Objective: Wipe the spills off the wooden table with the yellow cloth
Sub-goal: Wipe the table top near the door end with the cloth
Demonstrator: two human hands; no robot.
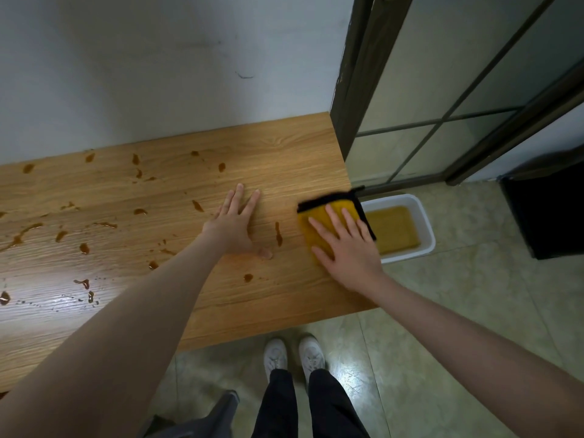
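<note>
My right hand [346,248] presses flat on the cloth [328,222] at the worktop [284,147]'s right edge; my left hand [235,221] rests spread, empty. The spills [79,235] lie leftward, the nearest streak between both hands.

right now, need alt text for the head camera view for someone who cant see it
A person's right hand presses a yellow cloth flat at the right end of a wooden table, while the left hand rests flat beside it. Brown spills dot the table's left and middle. A white tub of brownish liquid sits on the floor past the table's end.
</note>
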